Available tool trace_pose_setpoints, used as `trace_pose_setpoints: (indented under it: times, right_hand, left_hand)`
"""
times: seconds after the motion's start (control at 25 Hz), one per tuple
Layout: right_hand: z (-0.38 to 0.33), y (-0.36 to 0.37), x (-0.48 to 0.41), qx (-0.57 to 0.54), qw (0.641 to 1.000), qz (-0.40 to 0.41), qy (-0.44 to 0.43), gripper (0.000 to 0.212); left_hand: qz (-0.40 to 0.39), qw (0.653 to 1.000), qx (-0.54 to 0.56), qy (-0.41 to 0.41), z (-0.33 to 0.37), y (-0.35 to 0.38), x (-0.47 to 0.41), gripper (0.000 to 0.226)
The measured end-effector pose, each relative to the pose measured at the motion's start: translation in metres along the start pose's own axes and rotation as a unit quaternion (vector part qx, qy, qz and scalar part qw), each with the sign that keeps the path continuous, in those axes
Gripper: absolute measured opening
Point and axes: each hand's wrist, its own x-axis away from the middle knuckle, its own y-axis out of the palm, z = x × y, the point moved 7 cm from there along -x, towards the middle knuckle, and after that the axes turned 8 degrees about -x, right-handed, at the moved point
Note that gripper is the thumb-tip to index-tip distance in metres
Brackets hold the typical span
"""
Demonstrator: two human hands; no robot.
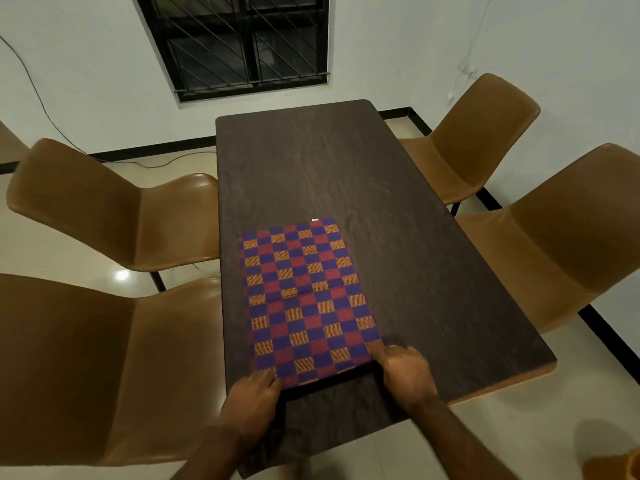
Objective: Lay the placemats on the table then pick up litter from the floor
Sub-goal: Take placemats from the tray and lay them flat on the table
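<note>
Checked placemat (304, 299): blue, red and orange squares, lying lengthwise on the near left part of the dark wooden table (398, 202), near edge raised just off the top. Left hand (251, 403): fingers curled round the mat's near left corner. Right hand (405, 375): fingers curled, pinching the near right corner. Tan chairs (104, 209): two along each long side. Barred window (242, 43): far wall.

The placemat (304, 299) lies on the surface (346, 168), reaching away from the hands. The left hand (251, 401) holds its near left corner, the right hand (407, 375) its near right corner. Left of the left hand stand the near left chair (86, 358) and, farther, the far left chair (114, 209); right of the right hand, the near right chair (561, 244) and far right chair (481, 140).
</note>
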Motion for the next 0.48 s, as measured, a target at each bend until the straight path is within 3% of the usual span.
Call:
trace_pose_setpoints:
  times: [0.16,0.48]
  right_hand:
    - [0.003,0.008,0.01,-0.001,1.0,0.006,0.018,0.012]
    - [0.009,0.016,0.024,0.022,0.999,-0.014,0.029,0.019]
  left_hand:
    - [0.002,1.0,-0.008,0.015,0.004,0.005,0.007,0.046]
    - [-0.017,0.999,0.002,0.05,0.012,0.005,0.014,0.049]
